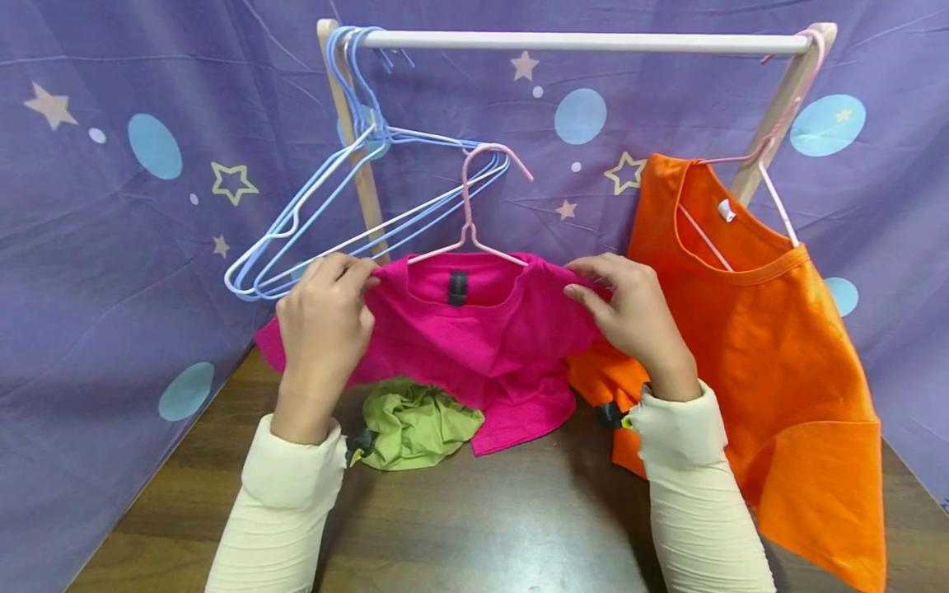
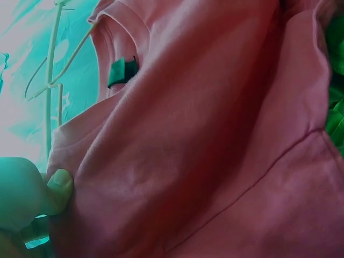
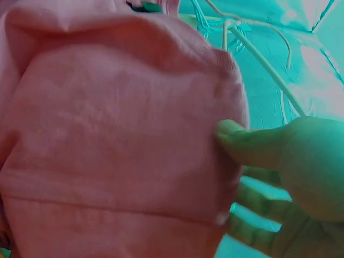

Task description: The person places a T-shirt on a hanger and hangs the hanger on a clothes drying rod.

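A bright pink T-shirt [image 1: 452,338] is held up in front of me, with a dark label [image 1: 457,288] inside its neck. A pink wire hanger [image 1: 467,206] comes out of the neck opening, its hook free in the air and its arms running inside the shirt. My left hand [image 1: 326,309] pinches the shirt's left shoulder, the thumb [image 2: 62,185] on the front of the fabric. At the other shoulder my right hand [image 1: 630,305] holds the cloth between its thumb [image 3: 242,141] in front and fingers behind.
Several blue and white hangers [image 1: 296,222] hang at the left end of the rack's white bar [image 1: 578,41]. An orange top [image 1: 749,346] hangs from a pink hanger on the right. Crumpled green cloth [image 1: 415,428] lies on the wooden table [image 1: 504,527].
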`<act>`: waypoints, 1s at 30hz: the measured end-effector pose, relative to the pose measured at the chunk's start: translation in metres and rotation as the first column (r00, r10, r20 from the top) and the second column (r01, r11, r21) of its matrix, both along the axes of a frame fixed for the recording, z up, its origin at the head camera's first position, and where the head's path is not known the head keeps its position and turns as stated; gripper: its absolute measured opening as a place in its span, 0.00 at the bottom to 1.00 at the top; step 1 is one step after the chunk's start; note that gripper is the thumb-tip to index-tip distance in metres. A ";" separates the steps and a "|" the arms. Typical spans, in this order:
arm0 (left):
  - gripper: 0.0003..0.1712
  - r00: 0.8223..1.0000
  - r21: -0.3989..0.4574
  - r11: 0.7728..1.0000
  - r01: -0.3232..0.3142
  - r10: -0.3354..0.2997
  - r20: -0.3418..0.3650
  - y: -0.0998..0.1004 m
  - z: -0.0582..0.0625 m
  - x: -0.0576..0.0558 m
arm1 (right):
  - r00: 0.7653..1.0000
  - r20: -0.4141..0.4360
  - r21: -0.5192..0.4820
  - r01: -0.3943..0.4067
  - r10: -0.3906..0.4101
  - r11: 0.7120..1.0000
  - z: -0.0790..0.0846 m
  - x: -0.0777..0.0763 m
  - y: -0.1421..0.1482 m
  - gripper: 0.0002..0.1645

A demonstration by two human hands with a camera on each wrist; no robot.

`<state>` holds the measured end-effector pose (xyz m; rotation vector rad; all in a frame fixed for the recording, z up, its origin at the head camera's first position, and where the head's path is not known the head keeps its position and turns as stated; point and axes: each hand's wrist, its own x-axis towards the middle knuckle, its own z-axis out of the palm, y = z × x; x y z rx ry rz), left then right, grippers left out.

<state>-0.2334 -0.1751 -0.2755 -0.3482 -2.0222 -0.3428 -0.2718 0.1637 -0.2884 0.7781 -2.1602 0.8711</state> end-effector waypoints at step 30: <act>0.10 0.986 0.111 0.989 -0.099 0.083 0.146 -0.010 0.007 0.008 | 0.958 -0.283 -0.065 -0.057 0.036 0.996 -0.015 -0.021 0.009 0.07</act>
